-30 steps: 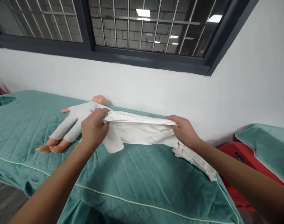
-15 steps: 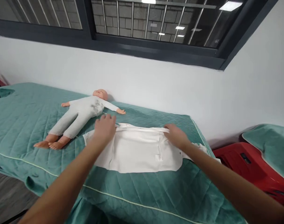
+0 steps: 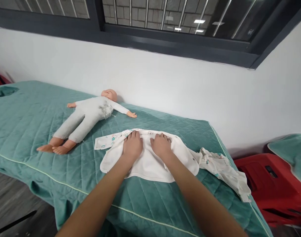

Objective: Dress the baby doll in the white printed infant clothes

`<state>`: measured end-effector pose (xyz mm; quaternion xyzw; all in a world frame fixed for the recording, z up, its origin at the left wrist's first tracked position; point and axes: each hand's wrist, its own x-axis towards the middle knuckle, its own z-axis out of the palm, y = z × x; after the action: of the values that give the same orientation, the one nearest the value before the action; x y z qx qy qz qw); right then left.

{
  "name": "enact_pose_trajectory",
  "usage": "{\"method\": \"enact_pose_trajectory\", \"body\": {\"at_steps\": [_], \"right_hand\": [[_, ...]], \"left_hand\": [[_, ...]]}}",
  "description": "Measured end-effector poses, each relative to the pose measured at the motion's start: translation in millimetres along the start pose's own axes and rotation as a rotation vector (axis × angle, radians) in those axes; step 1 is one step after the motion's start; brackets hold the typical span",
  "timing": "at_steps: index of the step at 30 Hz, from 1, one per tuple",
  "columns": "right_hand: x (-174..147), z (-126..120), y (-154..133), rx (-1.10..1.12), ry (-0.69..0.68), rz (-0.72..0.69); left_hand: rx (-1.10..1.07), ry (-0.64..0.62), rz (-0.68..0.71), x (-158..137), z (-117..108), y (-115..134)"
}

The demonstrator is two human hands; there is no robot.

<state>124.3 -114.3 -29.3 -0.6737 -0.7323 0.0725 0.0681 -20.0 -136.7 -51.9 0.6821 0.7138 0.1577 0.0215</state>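
White garment (image 3: 150,171) lay open on the green quilted cover (image 3: 29,115), pale inner side mostly up; using it as the reference for the rest. Left hand (image 3: 133,144) and right hand (image 3: 161,144) both rested palm-down on its upper middle, side by side but apart, fingers bent on the cloth. Couldn't tell if either was pinching fabric or just pressing; fingertips mostly hidden.

Progress, my read: main panel spread, lower edge laid out. Near sleeve (image 3: 104,142), at garment's left, looked fairly flat. Left over: far sleeve (image 3: 223,168), off garment's right side, was bunched and twisted, its end at the cover's edge. Upper edge had folds around the hands, so smoothing looked partial.

Doll (image 3: 91,110) lay on its back, up and left of garment, not touching it. Its cloth torso had a dark, frayed patch. Red plastic piece (image 3: 276,181) stood right of garment, beyond the cover.
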Motion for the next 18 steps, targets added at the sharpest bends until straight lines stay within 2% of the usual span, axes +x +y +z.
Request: {"method": "enact_pose_trajectory", "body": {"at_steps": [3, 8, 10, 15, 18], "right_hand": [[0, 12, -2, 0.031, 0.037, 0.063], [-9, 22, 13, 0.139, 0.296, 0.009], [-9, 21, 21, 0.141, 0.352, -0.007], [2, 18, 42, 0.077, 0.367, -0.026], [18, 19, 54, 0.033, 0.330, -0.016]], "left_hand": [[-0.012, 0.069, 0.012, -3, -1, 6], [-0.018, 0.092, 0.076, -4, -3, 5], [-0.002, 0.080, 0.095, 2, -3, 3], [0.009, 0.037, 0.158, 27, 3, 7], [0.004, -0.004, 0.167, 48, 11, 14]]}}
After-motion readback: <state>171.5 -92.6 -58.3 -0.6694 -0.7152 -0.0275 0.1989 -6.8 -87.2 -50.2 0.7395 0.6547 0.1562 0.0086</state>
